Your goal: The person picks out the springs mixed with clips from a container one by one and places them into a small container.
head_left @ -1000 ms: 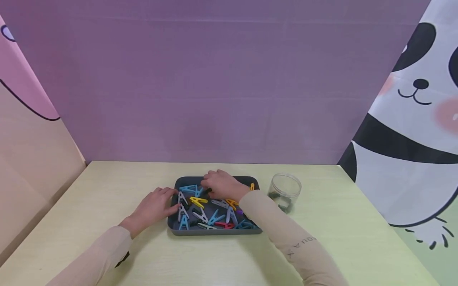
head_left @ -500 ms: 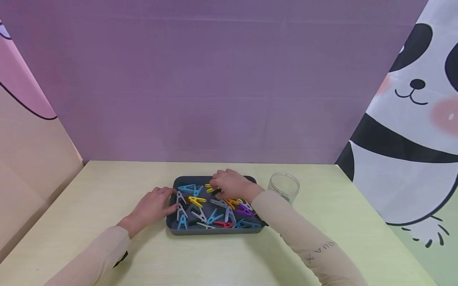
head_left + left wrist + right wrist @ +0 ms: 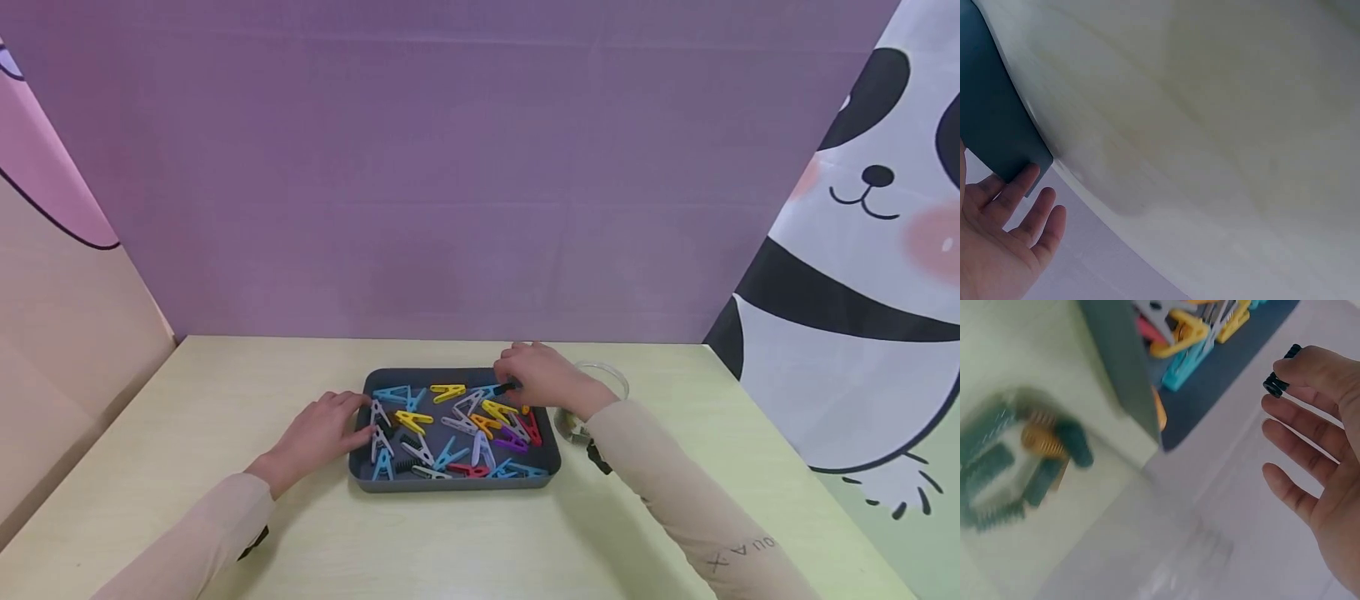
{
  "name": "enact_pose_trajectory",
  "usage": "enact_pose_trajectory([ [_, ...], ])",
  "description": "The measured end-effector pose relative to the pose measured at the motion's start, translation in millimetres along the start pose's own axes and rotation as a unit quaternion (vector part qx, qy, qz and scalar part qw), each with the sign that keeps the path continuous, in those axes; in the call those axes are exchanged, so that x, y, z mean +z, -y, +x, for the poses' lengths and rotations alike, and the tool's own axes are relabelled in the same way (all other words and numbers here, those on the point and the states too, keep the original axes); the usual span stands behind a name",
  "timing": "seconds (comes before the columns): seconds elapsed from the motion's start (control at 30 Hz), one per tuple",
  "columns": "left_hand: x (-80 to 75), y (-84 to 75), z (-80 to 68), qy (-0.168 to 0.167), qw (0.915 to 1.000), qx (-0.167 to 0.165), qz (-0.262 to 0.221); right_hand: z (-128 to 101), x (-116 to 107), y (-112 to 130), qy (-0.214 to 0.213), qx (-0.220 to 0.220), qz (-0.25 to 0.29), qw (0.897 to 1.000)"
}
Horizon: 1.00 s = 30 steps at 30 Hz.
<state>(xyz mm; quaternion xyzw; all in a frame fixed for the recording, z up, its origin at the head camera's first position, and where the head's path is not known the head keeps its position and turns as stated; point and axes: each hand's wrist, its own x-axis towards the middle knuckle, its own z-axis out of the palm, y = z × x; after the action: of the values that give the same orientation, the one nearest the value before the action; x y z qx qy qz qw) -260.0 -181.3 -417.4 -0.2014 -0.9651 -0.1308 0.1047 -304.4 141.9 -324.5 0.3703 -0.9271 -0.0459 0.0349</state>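
A dark grey tray [image 3: 457, 485] holds many plastic clothespins [image 3: 412, 422] in blue, yellow, white, purple, red and orange. My left hand [image 3: 318, 433] rests against its left rim with fingers extended; in the left wrist view the fingertips touch the tray's outer wall [image 3: 991, 106]. Over the tray's back right corner, my right hand [image 3: 547, 379] pinches a small black coil spring [image 3: 1280, 372] between thumb and index finger. Its other fingers are spread. One more dark spring [image 3: 407, 466] lies among the clothespins near the front left.
Right of the tray stands a clear round jar [image 3: 567, 423], partly hidden by my right wrist. Through it, the right wrist view shows several dark springs [image 3: 1074, 444] and an orange one [image 3: 1041, 440], blurred. A purple backdrop [image 3: 450, 183] rises behind the table.
My right hand has moved right across the tray, carrying the black spring towards the jar. More clothespins, including a yellow one at the back, are uncovered. The left hand stays at the left rim.
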Motion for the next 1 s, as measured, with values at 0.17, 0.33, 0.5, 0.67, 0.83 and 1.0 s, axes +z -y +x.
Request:
enact_pose_trajectory([
  [0.17,-0.2,-0.3,1.0,-0.001,1.0,0.0,0.0,-16.4,-8.9,-15.5,-0.012,0.01,0.002,1.0],
  [0.33,-0.5,-0.5,2.1,0.002,1.0,-0.003,-0.004,-33.2,-15.3,-31.0,-0.024,0.023,0.015,0.999],
  [0.5,-0.1,-0.3,2.3,0.001,1.0,-0.002,-0.002,-50.5,-19.0,-46.1,-0.038,0.046,0.031,0.998],
  [0.67,0.0,0.1,1.8,-0.005,1.0,0.001,-0.001,-66.9,-18.2,-58.1,-0.052,0.066,0.033,0.996],
  [0.83,0.7,0.1,1.1,-0.001,1.0,-0.002,-0.007,-81.5,-14.8,-67.6,-0.065,0.079,0.034,0.994],
  [1.0,1.7,0.4,0.8,0.002,1.0,-0.007,-0.006,-91.2,-11.0,-71.7,-0.064,0.087,0.038,0.993],
])
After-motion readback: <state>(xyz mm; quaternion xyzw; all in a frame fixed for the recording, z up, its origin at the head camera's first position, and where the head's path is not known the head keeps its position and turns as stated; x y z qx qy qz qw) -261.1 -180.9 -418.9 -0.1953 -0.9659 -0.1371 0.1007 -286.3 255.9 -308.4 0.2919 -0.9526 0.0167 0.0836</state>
